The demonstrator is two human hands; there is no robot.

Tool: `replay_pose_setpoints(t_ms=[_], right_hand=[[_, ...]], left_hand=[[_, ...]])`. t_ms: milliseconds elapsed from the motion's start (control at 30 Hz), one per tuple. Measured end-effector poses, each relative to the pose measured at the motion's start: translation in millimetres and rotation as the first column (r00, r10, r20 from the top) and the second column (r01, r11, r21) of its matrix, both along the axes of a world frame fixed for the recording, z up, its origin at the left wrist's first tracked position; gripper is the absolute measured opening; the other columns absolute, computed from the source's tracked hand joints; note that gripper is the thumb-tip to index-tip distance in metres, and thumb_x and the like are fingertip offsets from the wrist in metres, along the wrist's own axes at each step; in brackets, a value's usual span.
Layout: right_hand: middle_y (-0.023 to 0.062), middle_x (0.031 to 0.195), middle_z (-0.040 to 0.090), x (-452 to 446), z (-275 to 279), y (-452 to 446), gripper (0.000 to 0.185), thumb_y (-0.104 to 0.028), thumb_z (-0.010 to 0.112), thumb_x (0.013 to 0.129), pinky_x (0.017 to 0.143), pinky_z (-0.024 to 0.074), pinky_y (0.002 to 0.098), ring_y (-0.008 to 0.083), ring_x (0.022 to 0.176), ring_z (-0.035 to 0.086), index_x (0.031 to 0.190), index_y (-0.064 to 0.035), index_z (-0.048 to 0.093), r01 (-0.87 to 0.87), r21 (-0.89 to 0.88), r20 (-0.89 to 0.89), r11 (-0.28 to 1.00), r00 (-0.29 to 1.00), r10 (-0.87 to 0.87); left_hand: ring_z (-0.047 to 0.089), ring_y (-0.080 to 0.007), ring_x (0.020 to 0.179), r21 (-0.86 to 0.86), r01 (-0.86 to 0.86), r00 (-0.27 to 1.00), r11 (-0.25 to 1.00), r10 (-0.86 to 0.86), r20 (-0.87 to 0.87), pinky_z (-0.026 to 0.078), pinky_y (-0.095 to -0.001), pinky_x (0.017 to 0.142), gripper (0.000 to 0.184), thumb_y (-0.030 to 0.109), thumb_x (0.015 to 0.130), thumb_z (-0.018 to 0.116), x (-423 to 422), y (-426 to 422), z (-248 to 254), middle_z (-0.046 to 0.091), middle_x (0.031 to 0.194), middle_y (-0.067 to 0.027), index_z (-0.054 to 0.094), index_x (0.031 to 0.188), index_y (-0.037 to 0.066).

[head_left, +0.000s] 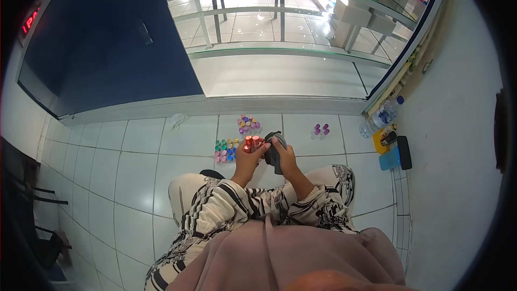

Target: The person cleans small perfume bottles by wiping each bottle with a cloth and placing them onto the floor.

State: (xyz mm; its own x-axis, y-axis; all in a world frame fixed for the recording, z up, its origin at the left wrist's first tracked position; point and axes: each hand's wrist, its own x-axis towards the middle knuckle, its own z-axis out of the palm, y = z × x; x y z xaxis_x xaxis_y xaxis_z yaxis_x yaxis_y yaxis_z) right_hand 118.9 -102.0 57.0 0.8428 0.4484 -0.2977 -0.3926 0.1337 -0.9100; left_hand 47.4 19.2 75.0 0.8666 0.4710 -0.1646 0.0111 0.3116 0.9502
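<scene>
My left hand is closed around several small red cylinders, their exact kind too small to tell. Beside it, my right hand grips a dark grey cloth, which hangs down between the two hands. The fingers of both hands almost meet in front of my crossed legs. On the tiles just left of my left hand stands a block of small cylinders in green, pink, blue and yellow, partly covered by that hand. Farther out lies a cluster of purple, pink and yellow cylinders.
Several purple cylinders stand apart on the right. Along the right wall are a plastic water bottle, a yellow container and a blue box. A glass display case and a dark blue panel stand ahead. Crumpled clear plastic lies left.
</scene>
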Motion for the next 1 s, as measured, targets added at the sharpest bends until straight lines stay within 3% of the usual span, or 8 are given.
replay_pose_setpoints(t_ms=[133,233,333,433,533,833,933,1000], right_hand=[[0.0040,0.078,0.065,1,-11,-3,0.045,-0.044,0.063,0.092,0.058,0.0494,0.0236,0.0098,0.063,0.061,0.090,0.0008,0.067,-0.025,0.003,0.038,1.000,0.999,0.024],[0.0051,0.078,0.065,-5,-11,-1,0.045,-0.044,0.062,0.092,0.058,0.0493,0.0243,0.0108,0.064,0.061,0.088,0.0007,0.067,0.037,0.094,-0.064,0.995,0.997,-0.031],[0.0062,0.079,0.065,-3,-14,3,0.044,-0.043,0.063,0.092,0.058,0.0502,0.0257,0.0123,0.064,0.062,0.088,0.0007,0.067,0.138,0.066,-0.111,0.988,0.985,-0.131],[0.0071,0.080,0.066,11,-35,1,0.042,-0.042,0.066,0.090,0.061,0.0513,0.0261,0.0134,0.066,0.063,0.089,0.0000,0.067,0.093,-0.030,-0.122,0.995,0.988,-0.096],[0.0074,0.080,0.066,9,-43,2,0.039,-0.040,0.068,0.088,0.062,0.0514,0.0255,0.0137,0.067,0.064,0.088,-0.0014,0.067,0.018,0.059,-0.210,0.998,0.978,-0.006],[0.0045,0.091,0.067,-1,-36,0,0.031,-0.032,0.061,0.094,0.071,0.0534,0.0271,0.0145,0.080,0.067,0.100,-0.0028,0.066,0.061,0.365,-0.302,0.929,0.952,0.056],[0.0049,0.091,0.066,-2,-38,5,0.036,-0.038,0.062,0.093,0.068,0.0529,0.0287,0.0146,0.077,0.065,0.102,-0.0025,0.064,0.121,0.330,-0.346,0.936,0.938,0.001],[0.0046,0.088,0.065,-1,-34,4,0.039,-0.041,0.062,0.092,0.066,0.0519,0.0289,0.0142,0.074,0.064,0.100,-0.0031,0.064,0.176,0.228,-0.348,0.958,0.933,-0.089]], left_hand=[[0.057,-0.0049,0.063,0.013,0.106,0.994,0.994,-0.106,0.007,0.040,-0.0195,0.050,0.026,0.017,0.079,0.080,3,9,-15,0.064,0.078,0.0005,0.065,0.098,0.005],[0.059,-0.0066,0.067,0.083,0.187,0.980,0.979,-0.180,-0.086,0.045,-0.0218,0.056,0.025,0.017,0.078,0.081,1,6,-3,0.065,0.079,-0.0002,0.066,0.093,0.004],[0.061,-0.0085,0.069,0.433,0.031,0.992,0.901,-0.081,0.097,0.049,-0.0248,0.063,0.026,0.016,0.076,0.082,1,-2,-10,0.066,0.078,-0.0007,0.066,0.091,0.003],[0.063,-0.0125,0.070,0.613,0.000,0.988,0.790,-0.096,0.123,0.051,-0.0267,0.065,0.024,0.014,0.075,0.081,-3,-10,-7,0.067,0.078,-0.0038,0.066,0.091,0.003],[0.065,-0.0166,0.070,0.761,-0.017,0.976,0.649,-0.154,0.154,0.051,-0.0283,0.065,0.026,0.014,0.073,0.081,-7,-14,-8,0.067,0.079,-0.0076,0.066,0.092,0.003],[0.063,-0.0194,0.068,0.690,-0.020,0.979,0.724,-0.124,0.159,0.050,-0.0316,0.064,0.034,0.021,0.072,0.083,1,-18,-13,0.064,0.077,-0.0059,0.064,0.095,0.004],[0.061,-0.0156,0.065,0.697,-0.085,0.973,0.712,-0.092,0.213,0.049,-0.0283,0.062,0.034,0.022,0.075,0.083,5,-16,-24,0.063,0.076,-0.0028,0.062,0.094,0.003],[0.059,-0.0117,0.062,0.404,0.030,0.986,0.914,-0.093,0.138,0.046,-0.0247,0.055,0.031,0.023,0.077,0.081,3,-16,-17,0.065,0.076,-0.0023,0.063,0.093,0.003]])
